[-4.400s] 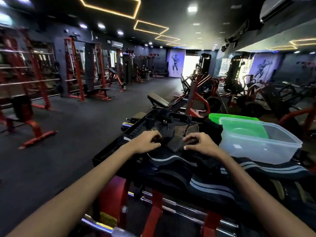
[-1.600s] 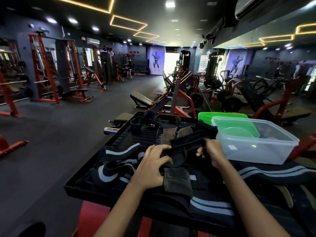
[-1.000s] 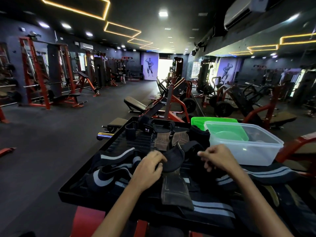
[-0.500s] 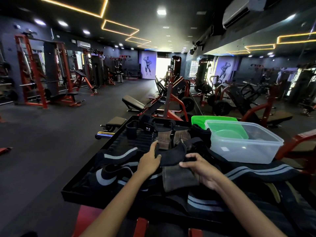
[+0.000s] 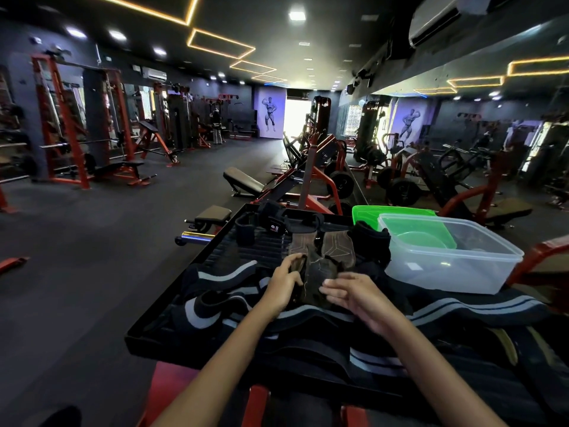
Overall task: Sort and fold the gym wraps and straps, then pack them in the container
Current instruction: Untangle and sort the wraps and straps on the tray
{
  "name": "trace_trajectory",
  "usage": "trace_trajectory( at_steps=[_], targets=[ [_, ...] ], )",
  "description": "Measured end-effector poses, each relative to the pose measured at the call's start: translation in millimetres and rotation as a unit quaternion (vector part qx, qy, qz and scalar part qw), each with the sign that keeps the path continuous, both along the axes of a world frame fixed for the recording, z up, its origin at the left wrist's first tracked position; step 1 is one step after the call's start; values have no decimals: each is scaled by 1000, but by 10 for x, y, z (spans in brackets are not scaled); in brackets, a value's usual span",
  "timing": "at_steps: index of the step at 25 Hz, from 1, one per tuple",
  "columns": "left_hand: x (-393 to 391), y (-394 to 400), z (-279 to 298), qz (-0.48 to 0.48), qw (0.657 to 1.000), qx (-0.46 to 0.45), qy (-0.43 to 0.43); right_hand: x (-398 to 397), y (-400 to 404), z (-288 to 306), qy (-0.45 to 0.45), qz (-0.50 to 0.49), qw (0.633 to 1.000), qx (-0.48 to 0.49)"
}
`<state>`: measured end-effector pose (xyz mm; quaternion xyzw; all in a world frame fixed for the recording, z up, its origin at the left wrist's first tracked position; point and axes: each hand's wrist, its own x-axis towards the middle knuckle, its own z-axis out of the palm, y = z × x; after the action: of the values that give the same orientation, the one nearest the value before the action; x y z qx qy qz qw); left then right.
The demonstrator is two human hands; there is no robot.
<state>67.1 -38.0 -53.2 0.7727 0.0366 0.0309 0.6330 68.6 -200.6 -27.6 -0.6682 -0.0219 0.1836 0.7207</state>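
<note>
A black tray (image 5: 184,298) holds a heap of gym gear. My left hand (image 5: 281,285) grips the left edge of a dark brown leather grip pad (image 5: 320,280) in the middle of the tray. My right hand (image 5: 354,295) rests on the pad's right side, fingers loosely curled over it. Black wraps with grey stripes (image 5: 221,298) lie to the left and under my arms. Two more brown grip pads (image 5: 335,246) lie just beyond. A clear plastic container (image 5: 446,263) stands at the right, with a green lid (image 5: 397,212) behind it.
Black wrist straps (image 5: 271,221) sit at the tray's far end. A striped wrap (image 5: 480,306) runs right below the container. Red machine frames (image 5: 320,180) and benches stand beyond the tray; open dark floor lies to the left.
The black strap end that stood up between my hands has been laid down onto the brown pad. Both hands have closed in over the pad.
</note>
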Motion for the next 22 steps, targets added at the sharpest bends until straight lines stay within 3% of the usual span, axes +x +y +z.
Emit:
trace_trajectory(
  at_steps=[2, 4, 7, 8, 11, 12, 15, 17, 18, 22],
  targets=[
    [-75, 17, 0, -23, 995, 94, -1, -58, -131, 25, -167, 8, 961, -219],
    [-169, 93, -2, -34, 979, 199, -11, -81, -251, 66, -286, 18, 877, -385],
    [-355, 199, 64, -89, 956, 278, -17, 74, -306, 101, -384, -1, 811, -442],
    [-418, 196, 94, -110, 943, 315, -20, 170, -274, 106, -385, -2, 810, -443],
    [-583, 155, 187, -125, 913, 384, -49, 477, -97, 176, -261, -6, 850, -458],
    [-636, 149, 205, -119, 904, 403, -79, 547, -32, 174, -241, 5, 834, -495],
    [-763, 153, 162, -137, 860, 460, -174, 614, 170, 99, -238, 40, 743, -624],
    [-795, 132, 100, -184, 831, 488, -194, 592, 265, 38, -268, 30, 676, -685],
    [-800, 114, 66, -204, 818, 501, -196, 588, 289, 32, -280, 25, 660, -696],
    [-721, 54, -45, -248, 791, 538, -156, 678, 213, 98, -254, 52, 705, -660]
  ],
)
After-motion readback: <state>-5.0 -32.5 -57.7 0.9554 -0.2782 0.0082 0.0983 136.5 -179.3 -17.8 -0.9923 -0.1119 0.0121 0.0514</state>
